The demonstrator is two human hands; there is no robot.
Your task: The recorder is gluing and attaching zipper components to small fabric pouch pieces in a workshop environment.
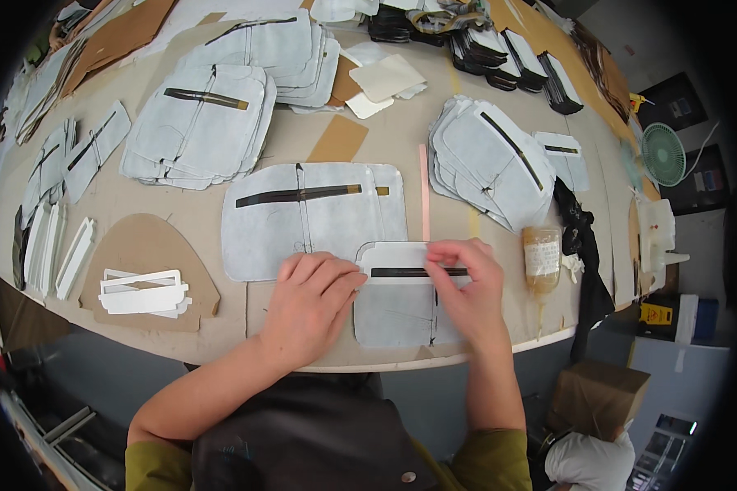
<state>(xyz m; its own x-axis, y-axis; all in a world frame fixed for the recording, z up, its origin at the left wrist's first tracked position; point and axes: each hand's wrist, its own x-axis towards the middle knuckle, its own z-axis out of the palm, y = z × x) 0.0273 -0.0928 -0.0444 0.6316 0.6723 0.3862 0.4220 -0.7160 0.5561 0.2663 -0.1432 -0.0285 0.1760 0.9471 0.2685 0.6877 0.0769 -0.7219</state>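
A small grey fabric panel with a dark slot and a white frame piece on top lies at the table's near edge. My left hand presses flat on the panel's left side, fingers together. My right hand pinches the white frame piece at the right end of the dark slot. Just behind lies a larger grey panel with a dark strip across it.
Stacks of similar grey panels sit behind. A glue bottle lies to the right, beside black fabric. White frame pieces rest on a brown card template at left. A fan stands far right.
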